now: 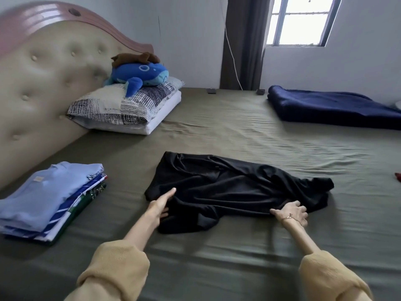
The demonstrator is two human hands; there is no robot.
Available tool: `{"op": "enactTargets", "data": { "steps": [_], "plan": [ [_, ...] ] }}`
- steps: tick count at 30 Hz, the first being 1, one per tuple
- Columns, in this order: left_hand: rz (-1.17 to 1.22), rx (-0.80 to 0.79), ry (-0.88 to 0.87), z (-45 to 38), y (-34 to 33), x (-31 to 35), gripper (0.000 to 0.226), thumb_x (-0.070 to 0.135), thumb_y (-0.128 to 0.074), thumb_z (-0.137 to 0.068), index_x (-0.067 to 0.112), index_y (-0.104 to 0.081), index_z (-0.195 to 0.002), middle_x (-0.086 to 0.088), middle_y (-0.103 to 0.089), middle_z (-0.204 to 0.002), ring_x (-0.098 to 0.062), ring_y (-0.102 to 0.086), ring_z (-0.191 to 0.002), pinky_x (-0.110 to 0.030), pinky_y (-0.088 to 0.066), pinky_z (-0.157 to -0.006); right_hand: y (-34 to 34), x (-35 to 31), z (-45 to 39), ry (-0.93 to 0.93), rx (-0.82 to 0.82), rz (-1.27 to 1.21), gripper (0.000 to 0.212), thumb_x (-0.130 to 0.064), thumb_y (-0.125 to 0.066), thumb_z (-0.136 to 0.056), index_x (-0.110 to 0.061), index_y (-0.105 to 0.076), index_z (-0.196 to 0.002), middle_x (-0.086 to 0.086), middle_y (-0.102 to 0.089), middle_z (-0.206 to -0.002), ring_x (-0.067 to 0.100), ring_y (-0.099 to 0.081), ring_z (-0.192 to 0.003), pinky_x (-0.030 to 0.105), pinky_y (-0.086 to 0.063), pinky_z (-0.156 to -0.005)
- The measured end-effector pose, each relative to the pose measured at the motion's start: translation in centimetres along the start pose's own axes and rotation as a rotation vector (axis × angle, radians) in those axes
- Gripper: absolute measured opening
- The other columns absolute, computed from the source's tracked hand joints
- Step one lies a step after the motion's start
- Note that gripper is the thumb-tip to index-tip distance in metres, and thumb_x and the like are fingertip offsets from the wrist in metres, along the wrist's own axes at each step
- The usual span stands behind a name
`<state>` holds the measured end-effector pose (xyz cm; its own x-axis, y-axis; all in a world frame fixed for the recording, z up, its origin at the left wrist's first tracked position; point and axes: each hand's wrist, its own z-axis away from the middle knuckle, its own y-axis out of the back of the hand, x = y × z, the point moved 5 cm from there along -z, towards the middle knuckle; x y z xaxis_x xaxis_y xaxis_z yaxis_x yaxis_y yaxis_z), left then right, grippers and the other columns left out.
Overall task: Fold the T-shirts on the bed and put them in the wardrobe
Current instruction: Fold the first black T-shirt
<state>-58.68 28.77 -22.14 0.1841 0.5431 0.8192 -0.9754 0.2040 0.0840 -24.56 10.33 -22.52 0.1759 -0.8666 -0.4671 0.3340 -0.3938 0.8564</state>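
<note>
Progress check from my remote station: I count a stack (50, 198) of folded T-shirts at the left of the bed (238, 131), near the headboard (43, 83); the top one is light blue, with a striped white-and-blue one and a dark green one showing beneath, so at least three appear folded. I cannot tell whether more lie under them. The black shirt (227, 187) lies crumpled in the middle of the bed, partly spread, one sleeve hanging toward me, not yet folded. My left hand (161, 205) rests on its left edge with the index finger straight along the cloth; the other fingers are tucked under the fabric, and I cannot tell whether they hold it. My right hand (291, 211) has its fingers curled into the cloth at the shirt's near right edge and grasps a bunch of it. I judge the step in hand to be spreading this shirt flat before folding. A small red item (398, 177) shows at the far right edge; too little of it is visible to say whether it is another shirt. The wardrobe is not in view, and nothing has gone to it as far as I can see, so the putting-away remains wholly outstanding. Also present: a navy blanket (334, 107) folded at the far right, a pillow (123, 109) bearing a blue plush whale (141, 77).
</note>
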Motion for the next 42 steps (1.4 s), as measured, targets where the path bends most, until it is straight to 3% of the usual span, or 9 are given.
{"op": "enactTargets", "data": {
  "steps": [3, 6, 10, 13, 22, 27, 32, 38, 42],
  "plan": [
    [-0.359, 0.038, -0.057, 0.1, -1.3, -1.1, 0.075, 0.030, -0.080, -0.074, -0.004, -0.046, -0.131, -0.015, -0.056, -0.130, -0.028, -0.053, -0.120, -0.035, -0.042, -0.101, 0.0, 0.2, -0.4, -0.095, -0.191, -0.226, 0.044, -0.024, -0.072, -0.079, 0.003, -0.056, -0.111, 0.016, -0.066, -0.097, 0.031, -0.063, -0.092, 0.035, -0.050, -0.077],
    [-0.911, 0.192, -0.083, 1.0, -1.7, -1.2, 0.058, 0.034, -0.072, -0.081, 0.010, -0.049, -0.129, -0.011, -0.048, -0.138, -0.030, -0.036, -0.132, -0.042, -0.031, -0.106, -0.8, -0.7, -0.1, -0.226, -0.363, -0.778, 0.013, -0.009, -0.055, -0.091, -0.005, -0.052, -0.079, 0.010, -0.049, -0.067, 0.021, -0.045, -0.058, 0.023, -0.049, -0.047],
    [-0.477, 0.175, -0.160, 0.9, -1.8, -0.2, 0.047, 0.013, -0.047, -0.097, 0.006, -0.039, -0.142, -0.015, -0.045, -0.140, -0.032, -0.039, -0.130, -0.039, -0.034, -0.108, -0.1, -1.6, -0.7, -0.339, -0.588, -1.368, 0.022, -0.003, -0.038, -0.096, -0.003, -0.046, -0.076, 0.012, -0.053, -0.073, 0.023, -0.053, -0.066, 0.033, -0.045, -0.097],
    [0.020, 0.076, -0.091, 1.9, -1.8, 1.6, 0.025, 0.001, -0.043, -0.092, -0.002, -0.058, -0.112, -0.018, -0.057, -0.113, -0.033, -0.055, -0.099, -0.040, -0.045, -0.091, 1.7, -1.6, -1.0, -0.321, -0.574, -1.449, 0.028, -0.013, -0.042, -0.096, -0.012, -0.043, -0.069, 0.001, -0.050, -0.039, 0.011, -0.052, -0.036, 0.019, -0.052, -0.048],
    [0.631, -0.170, -0.134, 6.5, -4.1, 9.5, 0.026, 0.011, -0.036, -0.097, 0.005, -0.053, -0.078, -0.012, -0.064, -0.059, -0.024, -0.053, -0.069, -0.037, -0.046, -0.069, 5.5, -2.1, -1.1, -0.230, -0.415, -1.626, 0.020, -0.012, -0.046, -0.097, -0.015, -0.049, -0.078, 0.005, -0.052, -0.134, 0.020, -0.048, -0.126, 0.024, -0.042, -0.092],
    [0.633, -0.115, -0.300, 7.4, -4.0, 12.8, 0.026, 0.014, -0.037, -0.097, 0.009, -0.055, -0.079, -0.008, -0.057, -0.077, -0.020, -0.053, -0.068, -0.032, -0.045, -0.064, 8.5, -1.9, -1.4, -0.185, -0.151, -1.593, 0.022, -0.006, -0.055, -0.092, -0.013, -0.045, -0.074, 0.010, -0.052, -0.090, 0.016, -0.051, -0.062, 0.017, -0.048, -0.037],
    [0.622, -0.077, -0.330, 8.0, -3.4, 13.4, 0.028, 0.014, -0.041, -0.096, 0.012, -0.055, -0.072, 0.000, -0.061, -0.049, -0.017, -0.055, -0.058, -0.025, -0.047, -0.053, 11.4, -1.1, -1.7, -0.177, 0.111, -1.327, 0.013, -0.008, -0.055, -0.087, -0.006, -0.051, -0.075, 0.013, -0.054, -0.092, 0.014, -0.051, -0.038, 0.014, -0.037, -0.029],
    [0.374, 0.066, -0.191, 7.1, -2.1, 9.8, 0.028, 0.007, -0.039, -0.089, 0.010, -0.040, -0.061, -0.007, -0.042, -0.063, -0.022, -0.040, -0.053, -0.027, -0.035, -0.051, 9.2, 0.6, -0.8, -0.292, 0.101, -1.368, 0.015, -0.010, -0.048, -0.090, -0.004, -0.062, -0.090, 0.011, -0.056, -0.095, 0.025, -0.055, -0.080, 0.049, -0.053, -0.083],
    [0.240, 0.138, -0.036, 6.6, -0.7, 5.3, 0.023, 0.008, -0.041, -0.085, 0.009, -0.036, -0.063, -0.006, -0.043, -0.070, -0.025, -0.040, -0.058, -0.028, -0.034, -0.052, 5.7, 4.6, -0.2, -0.418, 0.081, -1.318, 0.040, -0.011, -0.055, -0.089, 0.004, -0.052, -0.126, 0.018, -0.055, -0.128, 0.026, -0.057, -0.100, 0.048, -0.047, -0.091]
  ]
}}
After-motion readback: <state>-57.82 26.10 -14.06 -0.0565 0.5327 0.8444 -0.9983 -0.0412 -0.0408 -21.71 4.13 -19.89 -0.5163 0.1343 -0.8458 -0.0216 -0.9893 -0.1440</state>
